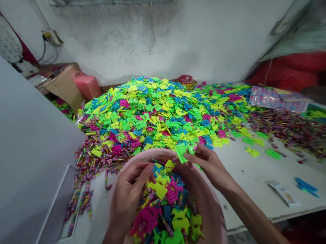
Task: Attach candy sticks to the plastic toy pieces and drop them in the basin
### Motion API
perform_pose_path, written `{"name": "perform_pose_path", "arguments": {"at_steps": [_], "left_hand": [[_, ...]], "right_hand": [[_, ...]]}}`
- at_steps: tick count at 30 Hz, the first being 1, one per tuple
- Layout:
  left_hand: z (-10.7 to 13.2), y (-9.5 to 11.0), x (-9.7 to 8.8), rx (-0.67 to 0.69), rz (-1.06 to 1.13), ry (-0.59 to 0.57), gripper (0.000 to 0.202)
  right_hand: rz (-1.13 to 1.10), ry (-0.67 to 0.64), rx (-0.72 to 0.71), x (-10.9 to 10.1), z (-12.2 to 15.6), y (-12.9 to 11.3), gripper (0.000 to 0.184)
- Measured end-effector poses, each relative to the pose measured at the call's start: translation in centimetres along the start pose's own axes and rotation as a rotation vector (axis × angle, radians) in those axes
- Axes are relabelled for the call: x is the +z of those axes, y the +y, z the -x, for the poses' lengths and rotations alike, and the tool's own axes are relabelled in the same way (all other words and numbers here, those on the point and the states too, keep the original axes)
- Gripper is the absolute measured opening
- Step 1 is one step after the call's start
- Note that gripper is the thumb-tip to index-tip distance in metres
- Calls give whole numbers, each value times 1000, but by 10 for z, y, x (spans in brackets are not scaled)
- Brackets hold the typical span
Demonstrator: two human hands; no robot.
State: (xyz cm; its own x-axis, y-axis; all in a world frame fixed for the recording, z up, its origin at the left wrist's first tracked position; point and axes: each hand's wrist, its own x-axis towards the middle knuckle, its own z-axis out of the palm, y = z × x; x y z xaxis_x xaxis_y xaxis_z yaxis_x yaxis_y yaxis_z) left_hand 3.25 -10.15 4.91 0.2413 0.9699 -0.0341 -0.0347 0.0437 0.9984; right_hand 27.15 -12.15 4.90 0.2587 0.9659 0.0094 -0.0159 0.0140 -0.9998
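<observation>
A pink plastic bowl (pixel 211 211) sits in front of me, filled with small neon plastic pieces (pixel 172 210) in green, yellow, pink and blue. My left hand (pixel 129 193) reaches into the bowl with its fingers curled down among the pieces; what they grip is hidden. My right hand (pixel 210 165) hovers over the bowl's far rim and pinches a green comb-like piece (pixel 181 152) between thumb and fingers.
A large heap of the same neon pieces (pixel 156 111) covers the white table (pixel 253 175), edged by thin multicoloured sticks (pixel 84 190). Loose green pieces (pixel 253 151), a small packet (pixel 283 193) and a blue piece (pixel 305 186) lie at right. A pink stool (pixel 87 84) stands at the back.
</observation>
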Motion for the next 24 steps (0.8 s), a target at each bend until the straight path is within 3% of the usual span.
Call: {"name": "perform_pose_path", "arguments": {"at_steps": [5,8,14,20,24], "left_hand": [[4,12,10,71,-157,-72,33],[7,17,13,97,-197,-106,33],[10,24,12,134,-108,-68,20],[11,26,9,141,-174,-59,24],[10,26,8,152,-211,-70,30]], "right_hand": [[-120,-20,113,26,32,-18,31],[-74,-38,83,35,39,-18,27],[20,-72,16,39,46,-18,26],[68,-104,-30,39,50,-17,26],[80,-139,-31,39,51,-18,38]]}}
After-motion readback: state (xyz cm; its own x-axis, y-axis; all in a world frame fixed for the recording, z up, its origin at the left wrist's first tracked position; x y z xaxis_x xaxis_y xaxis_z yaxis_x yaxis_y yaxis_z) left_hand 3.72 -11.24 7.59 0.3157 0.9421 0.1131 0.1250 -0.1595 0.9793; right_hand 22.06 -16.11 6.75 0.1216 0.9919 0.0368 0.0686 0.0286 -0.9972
